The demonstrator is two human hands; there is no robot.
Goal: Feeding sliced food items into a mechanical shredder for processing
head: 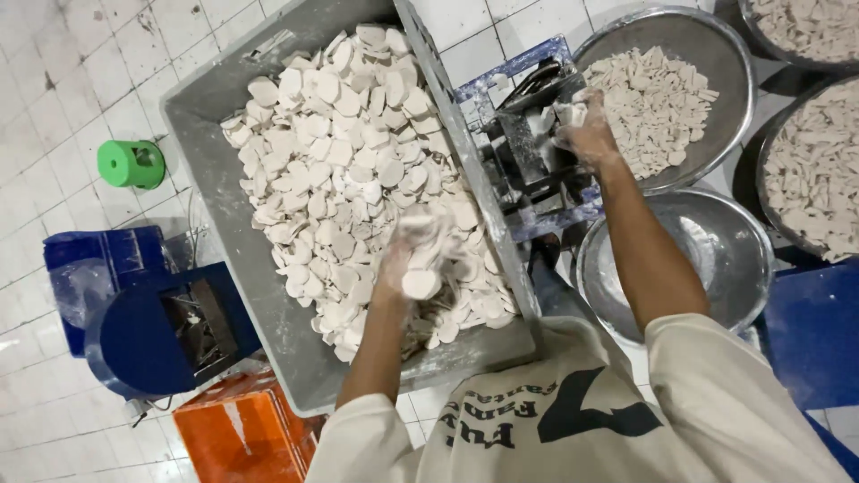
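Note:
My left hand (413, 261) is down in a large grey crate (206, 152) filled with several pale, flour-dusted round slices (340, 143). It is closed around a handful of them and looks blurred. My right hand (586, 125) rests on a small metal cutting machine (528, 152) with a blue frame, beside the crate. Its fingers hold pale pieces against the machine's top. Both hands are coated in flour.
A metal bowl (716, 40) of small cut pieces sits right of the machine, and an almost empty bowl (756, 268) lies below it. Two more filled bowls (819, 170) are at the right edge. A green roll (131, 164), a blue machine (143, 331) and an orange box (242, 429) stand on the tiled floor at left.

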